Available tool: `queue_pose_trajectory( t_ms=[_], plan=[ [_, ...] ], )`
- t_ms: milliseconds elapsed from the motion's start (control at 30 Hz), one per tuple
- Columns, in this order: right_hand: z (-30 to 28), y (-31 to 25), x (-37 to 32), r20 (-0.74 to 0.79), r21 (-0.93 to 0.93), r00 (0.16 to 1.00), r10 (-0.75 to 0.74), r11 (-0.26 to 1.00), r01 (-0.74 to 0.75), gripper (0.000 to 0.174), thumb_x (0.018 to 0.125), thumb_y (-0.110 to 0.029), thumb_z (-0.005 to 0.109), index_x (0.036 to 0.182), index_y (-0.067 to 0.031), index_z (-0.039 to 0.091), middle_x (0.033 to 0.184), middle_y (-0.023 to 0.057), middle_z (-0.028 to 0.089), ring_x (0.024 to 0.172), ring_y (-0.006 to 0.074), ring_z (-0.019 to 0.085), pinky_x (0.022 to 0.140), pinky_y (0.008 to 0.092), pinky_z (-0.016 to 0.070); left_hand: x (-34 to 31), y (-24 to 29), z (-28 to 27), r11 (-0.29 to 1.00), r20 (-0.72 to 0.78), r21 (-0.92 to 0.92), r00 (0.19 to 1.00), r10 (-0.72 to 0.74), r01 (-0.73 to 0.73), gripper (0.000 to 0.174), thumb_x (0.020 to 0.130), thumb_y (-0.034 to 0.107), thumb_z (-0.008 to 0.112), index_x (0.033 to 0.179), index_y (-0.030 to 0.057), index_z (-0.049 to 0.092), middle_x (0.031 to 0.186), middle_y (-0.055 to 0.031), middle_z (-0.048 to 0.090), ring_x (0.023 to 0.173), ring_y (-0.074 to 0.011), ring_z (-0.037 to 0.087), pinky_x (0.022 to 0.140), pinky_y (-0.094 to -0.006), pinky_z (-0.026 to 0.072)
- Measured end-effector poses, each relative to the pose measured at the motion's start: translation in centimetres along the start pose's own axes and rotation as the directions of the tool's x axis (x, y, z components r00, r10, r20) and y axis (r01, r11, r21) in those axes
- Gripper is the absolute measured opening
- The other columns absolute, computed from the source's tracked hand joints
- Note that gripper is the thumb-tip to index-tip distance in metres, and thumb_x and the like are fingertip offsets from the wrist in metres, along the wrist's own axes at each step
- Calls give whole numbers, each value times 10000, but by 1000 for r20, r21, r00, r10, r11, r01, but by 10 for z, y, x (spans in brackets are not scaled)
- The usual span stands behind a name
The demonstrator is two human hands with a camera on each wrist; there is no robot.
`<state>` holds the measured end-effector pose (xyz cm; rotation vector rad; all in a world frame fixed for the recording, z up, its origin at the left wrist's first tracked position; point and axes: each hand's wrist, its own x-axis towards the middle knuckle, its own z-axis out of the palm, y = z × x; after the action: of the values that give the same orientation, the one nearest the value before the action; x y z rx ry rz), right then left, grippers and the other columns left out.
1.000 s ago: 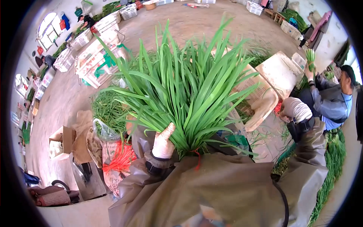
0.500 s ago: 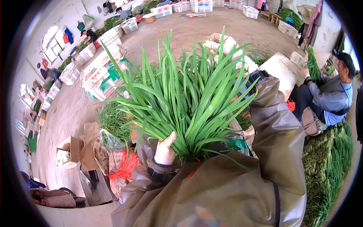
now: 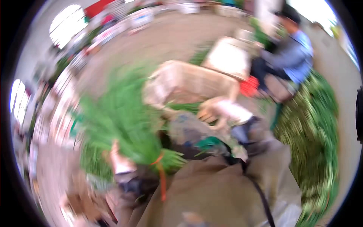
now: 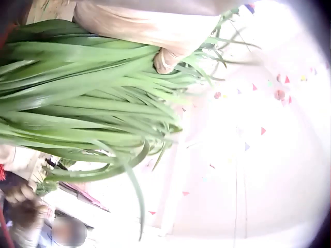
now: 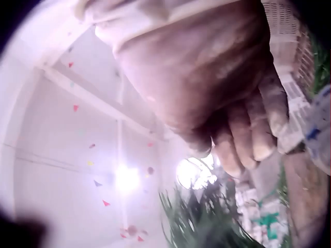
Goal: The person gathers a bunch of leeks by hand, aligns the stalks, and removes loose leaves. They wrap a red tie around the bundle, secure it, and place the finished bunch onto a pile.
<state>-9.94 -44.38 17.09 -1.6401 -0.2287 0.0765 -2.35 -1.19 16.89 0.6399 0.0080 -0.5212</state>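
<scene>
My left hand point(image 3: 120, 159), gloved in a pale covering, grips a large bunch of long green leaves point(image 3: 123, 113) at its left side. A red tie point(image 3: 162, 181) circles the bunch near its base and one end hangs over the apron. In the left wrist view the same hand point(image 4: 145, 28) lies along the leaves point(image 4: 88, 103), a fingertip bent over them. To the right of the bunch, my right hand point(image 3: 221, 111) hovers over or beside a greyish bag point(image 3: 189, 126); contact is unclear. The right wrist view shows that hand point(image 5: 201, 77) with loosely bent fingers and nothing visible in them.
A pale crate point(image 3: 193, 77) stands ahead, with a light board or lid point(image 3: 228, 58) behind it. At the right a person point(image 3: 293, 53) sits near a red bundle point(image 3: 249, 86). Piled greens point(image 3: 306, 143) run along the right. A cardboard box point(image 3: 81, 204) is at lower left.
The view has turned right and is blurred. My left hand has tilted the bunch leftward, its tied base now pointing right. My right hand has come back from behind the leaves towards the bag.
</scene>
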Motion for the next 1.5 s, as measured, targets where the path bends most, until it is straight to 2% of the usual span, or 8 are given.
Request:
queue_pose_trajectory(
  t_ms=[400,567,700,800,900,933,1200,1500],
  plan=[
    [40,22,-58,-204,701,939,276,711,-57,356,929,-344,613,1132,-54,656,1139,46,652,1117,132,546,1019,331,392,116,-57,82,830,194,556,965,-176,39,586,1022,416,448,1473,52,364,1495,-139,388,1375,-264,375,1158,-440,270],
    [-100,-75,-275,-907,-372,185,-378,926,71,259,984,-289,507,1059,-79,638,1054,79,658,1006,183,612,946,316,469,140,-37,24,849,98,458,934,-344,265,568,1018,443,431,1472,102,396,1550,-146,324,1441,-239,288,1166,-372,236],
    [-152,-150,-470,-800,-364,-453,-394,918,-156,307,905,-361,658,1052,-92,653,1019,80,659,945,199,627,885,341,500,126,-25,19,948,-243,154,941,-235,277,510,1030,408,408,1452,122,435,1547,-108,356,1433,-179,305,1162,-326,247],
    [-143,-166,-605,-884,-244,-463,-66,910,336,391,907,-406,671,1045,-40,675,1006,90,690,822,211,662,781,352,544,123,-22,6,959,-261,203,955,-142,199,496,1031,387,412,1449,121,438,1542,-75,374,1417,-166,339,1148,-318,279],
    [-199,-79,-828,-557,458,-812,-174,751,-475,487,962,-427,556,1123,20,664,1042,166,707,950,286,681,809,394,532,141,-13,-44,950,-169,229,970,-178,214,494,1023,420,409,1414,129,489,1482,-40,462,1374,-137,399,1113,-312,340],
    [-203,-60,-852,-371,843,-813,-449,204,-498,505,976,-446,506,1108,11,676,1038,194,708,976,323,679,814,424,527,145,-12,-57,948,-175,232,968,-180,219,494,1023,420,409,1414,129,489,1482,-40,462,1374,-137,399,1113,-312,340],
    [-130,-102,-558,-462,295,-199,-864,62,-953,270,842,-200,598,1047,-72,716,911,180,707,873,316,680,805,417,532,138,-13,-76,928,-63,267,965,-254,261,499,1024,388,432,1441,115,443,1536,-70,384,1421,-167,330,1124,-319,310],
    [-96,105,-162,-717,-585,690,99,453,-673,306,870,-285,581,1129,-167,693,1045,150,697,989,323,666,870,412,526,117,-13,-111,965,-225,164,960,-166,205,456,1020,320,455,1412,89,474,1489,-78,448,1360,-178,418,1105,-337,342]
  ],
)
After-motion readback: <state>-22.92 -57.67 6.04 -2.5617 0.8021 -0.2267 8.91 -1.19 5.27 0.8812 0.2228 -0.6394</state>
